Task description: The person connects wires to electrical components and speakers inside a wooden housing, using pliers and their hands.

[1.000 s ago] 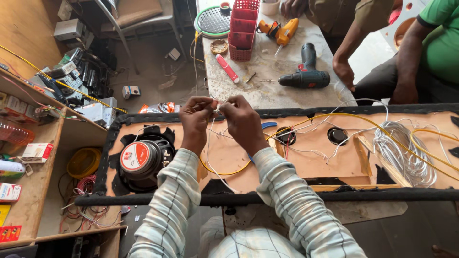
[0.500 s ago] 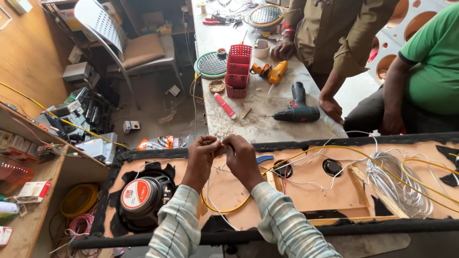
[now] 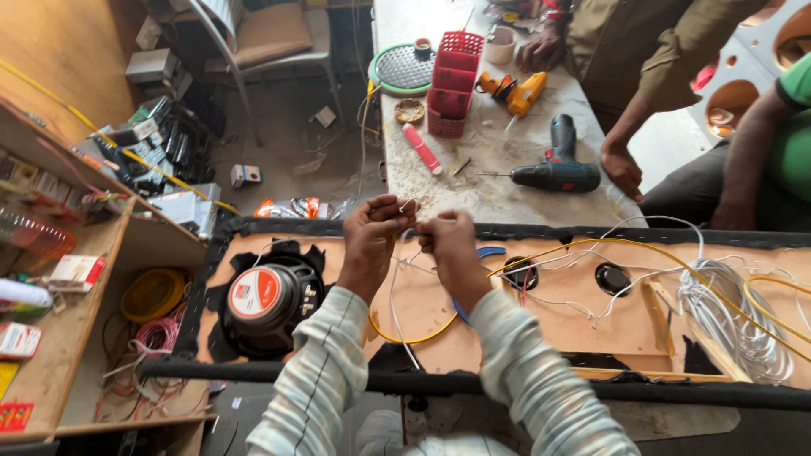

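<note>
One cordless drill [image 3: 556,169], one glue gun [image 3: 517,91], one red basket [image 3: 454,82], one loudspeaker [image 3: 269,300].

A speckled stone bench [image 3: 507,190] is seen, on which a cordless drill [image 3: 553,169], a yellow glue gun [image 3: 517,91], stacked red baskets [image 3: 454,84] and a red tube [image 3: 421,149] are laid. A black-edged wooden speaker panel [image 3: 338,262] is set below, bearing a speaker [image 3: 263,297] and coiled white wire [image 3: 726,312].
</note>
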